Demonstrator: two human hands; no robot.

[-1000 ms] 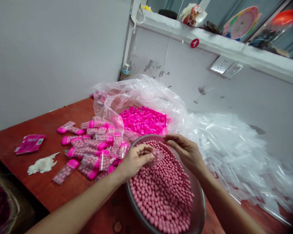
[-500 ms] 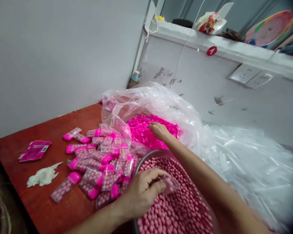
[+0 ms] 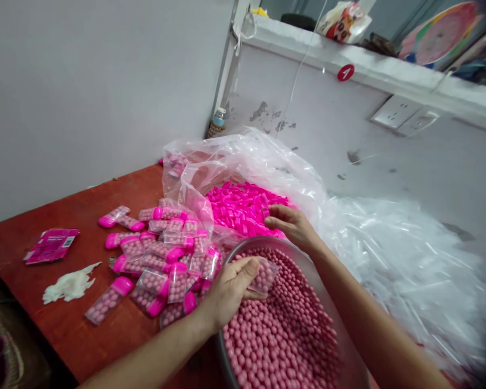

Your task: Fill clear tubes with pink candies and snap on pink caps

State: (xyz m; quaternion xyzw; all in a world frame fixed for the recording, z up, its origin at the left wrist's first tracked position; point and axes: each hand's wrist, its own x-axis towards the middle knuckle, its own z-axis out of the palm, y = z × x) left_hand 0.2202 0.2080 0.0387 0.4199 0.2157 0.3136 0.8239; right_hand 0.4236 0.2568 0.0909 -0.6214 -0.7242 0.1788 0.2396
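Note:
My left hand (image 3: pixel 230 289) grips a small clear box (image 3: pixel 264 274) with pink beads in it, above a bowl of pink beads (image 3: pixel 279 340). My right hand (image 3: pixel 290 224) is at the right edge of a heap of bright pink caps (image 3: pixel 243 208) in a clear plastic bag. Between its thumb and fingers is a pink cap (image 3: pixel 264 204). Left of the bowl, filled clear boxes with pink caps (image 3: pixel 178 281) lie piled on the red table (image 3: pixel 81 346).
Crumpled white tissue (image 3: pixel 71 284) and a pink packet (image 3: pixel 52 246) lie on the table's left part. Clear plastic (image 3: pixel 405 259) is heaped at the right. A small bottle (image 3: pixel 217 120) stands in the back corner, and a ledge (image 3: pixel 372 65) runs along the wall.
My right hand has drawn back to the right from the heap, with a cap now at its fingertips. My left hand has turned and shifted slightly left with the bead box. The view has shifted slightly.

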